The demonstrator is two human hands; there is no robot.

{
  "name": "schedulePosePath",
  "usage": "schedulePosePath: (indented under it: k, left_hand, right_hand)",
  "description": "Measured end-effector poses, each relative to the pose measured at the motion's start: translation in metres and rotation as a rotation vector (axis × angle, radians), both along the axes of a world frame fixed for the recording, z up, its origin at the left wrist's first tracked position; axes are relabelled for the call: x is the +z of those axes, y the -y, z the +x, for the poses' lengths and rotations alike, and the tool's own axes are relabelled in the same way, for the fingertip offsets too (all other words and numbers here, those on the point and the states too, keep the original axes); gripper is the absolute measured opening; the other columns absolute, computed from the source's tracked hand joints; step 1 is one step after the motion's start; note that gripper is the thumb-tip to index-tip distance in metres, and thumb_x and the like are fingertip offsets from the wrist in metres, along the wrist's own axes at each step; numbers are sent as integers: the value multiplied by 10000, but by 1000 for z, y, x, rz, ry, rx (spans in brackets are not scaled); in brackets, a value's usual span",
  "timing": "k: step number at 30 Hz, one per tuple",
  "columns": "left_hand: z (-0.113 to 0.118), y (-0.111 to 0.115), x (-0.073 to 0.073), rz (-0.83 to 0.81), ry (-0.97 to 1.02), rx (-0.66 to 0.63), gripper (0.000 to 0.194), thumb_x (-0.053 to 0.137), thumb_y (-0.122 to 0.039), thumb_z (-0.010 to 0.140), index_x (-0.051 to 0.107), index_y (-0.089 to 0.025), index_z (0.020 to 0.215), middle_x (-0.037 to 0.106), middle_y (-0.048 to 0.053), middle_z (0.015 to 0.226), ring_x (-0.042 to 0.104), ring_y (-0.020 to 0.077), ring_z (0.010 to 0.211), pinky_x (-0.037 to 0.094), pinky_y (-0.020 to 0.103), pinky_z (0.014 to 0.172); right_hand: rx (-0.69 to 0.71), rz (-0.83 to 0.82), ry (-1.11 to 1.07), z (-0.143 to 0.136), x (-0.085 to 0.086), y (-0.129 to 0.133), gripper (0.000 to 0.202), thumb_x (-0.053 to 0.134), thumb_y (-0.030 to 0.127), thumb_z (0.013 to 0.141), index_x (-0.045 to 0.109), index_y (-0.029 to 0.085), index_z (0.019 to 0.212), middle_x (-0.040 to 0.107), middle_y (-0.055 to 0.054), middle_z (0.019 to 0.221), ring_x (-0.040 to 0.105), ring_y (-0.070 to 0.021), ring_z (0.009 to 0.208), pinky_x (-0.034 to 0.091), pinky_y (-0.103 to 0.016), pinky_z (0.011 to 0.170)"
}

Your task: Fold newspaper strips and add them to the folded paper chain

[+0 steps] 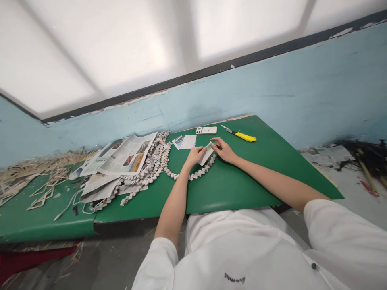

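A small piece of printed paper (207,154) is held between both hands above the green table. My left hand (196,155) pinches its left edge. On its upper right side, my right hand (223,150) grips the same paper with fingers bent. Just beneath and in front of the hands curves a chain of folded paper links (199,173), which runs left to a heap of similar chains (157,159). Behind my left hand lie a plain paper piece (189,141) and a printed one (177,142).
A white phone (208,130) and a yellow-handled cutter (245,137) lie near the back of the green table (242,185). Newspaper sheets (130,155) cover part of the chains. Farther left are thin wooden strips (45,165) and a white cable (70,204). A blue wall borders the table's back.
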State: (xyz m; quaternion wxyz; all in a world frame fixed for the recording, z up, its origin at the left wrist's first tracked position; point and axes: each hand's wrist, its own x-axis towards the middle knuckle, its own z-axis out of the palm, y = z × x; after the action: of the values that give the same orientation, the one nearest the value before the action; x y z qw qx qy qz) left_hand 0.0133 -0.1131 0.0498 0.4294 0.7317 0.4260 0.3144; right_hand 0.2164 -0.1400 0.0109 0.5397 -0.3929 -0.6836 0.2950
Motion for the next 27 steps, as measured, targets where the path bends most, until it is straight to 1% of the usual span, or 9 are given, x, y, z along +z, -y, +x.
schedulePosePath:
  k: [4, 8, 14, 16, 19, 22, 24, 27]
  left_hand:
    - [0, 2, 2, -18, 13, 2, 495, 633, -617, 850, 673, -136, 739, 572, 9, 631, 455, 129, 597, 305, 239, 525]
    - [0, 3, 2, -28, 15, 3, 477, 630, -594, 863, 694, -130, 773, 593, 12, 643, 473, 128, 587, 317, 237, 522]
    - [1, 2, 1, -23, 21, 17, 452, 642, -559, 870, 722, -117, 814, 630, 25, 659, 500, 132, 580, 330, 236, 515]
    - [1, 1, 0, -17, 33, 30, 449, 647, -556, 870, 734, -116, 831, 639, 26, 657, 506, 134, 579, 332, 236, 512]
    - [1, -2, -3, -45, 74, 63, 458, 654, -565, 872, 744, -115, 860, 674, 40, 680, 541, 146, 585, 353, 241, 515]
    - [2, -5, -5, -113, 139, 97, 477, 656, -576, 877, 750, -109, 905, 717, 65, 727, 590, 164, 600, 398, 251, 526]
    - [3, -5, -5, -159, 188, 111, 487, 662, -580, 877, 752, -105, 936, 731, 74, 748, 603, 168, 601, 418, 256, 532]
    - [3, -4, -5, -186, 229, 108, 478, 695, -576, 859, 748, -105, 915, 720, 66, 724, 593, 155, 588, 418, 249, 535]
  right_hand:
    - [-8, -14, 3, 0, -1, 0, 459, 560, 543, 983, 560, 251, 1336, 570, 4, 752, 579, -216, 719, 534, -359, 744]
    - [-15, -24, -3, 1, 0, 0, 470, 568, 556, 976, 570, 250, 1333, 599, -5, 772, 593, -221, 732, 545, -367, 762]
    - [-16, -15, 8, 0, 1, 1, 453, 542, 539, 993, 553, 241, 1334, 552, 10, 735, 564, -206, 686, 535, -354, 733]
    - [-29, -13, 2, 0, 1, 1, 463, 541, 533, 994, 542, 236, 1349, 571, 3, 752, 574, -207, 693, 542, -356, 744]
    - [-53, 19, -11, 1, 1, 2, 499, 534, 513, 998, 515, 230, 1409, 650, -38, 874, 627, -221, 782, 557, -370, 802]
    - [-43, 66, 38, 2, 2, 6, 561, 507, 487, 1012, 460, 249, 1517, 703, -81, 1086, 669, -245, 930, 554, -402, 912]
    - [-2, 100, 118, 3, 4, 10, 588, 492, 473, 1019, 426, 275, 1569, 689, -89, 1253, 669, -262, 1062, 527, -426, 1008]
    - [100, 152, 255, 1, 5, 13, 590, 493, 447, 1024, 420, 300, 1590, 617, -74, 1438, 609, -285, 1261, 461, -449, 1124]
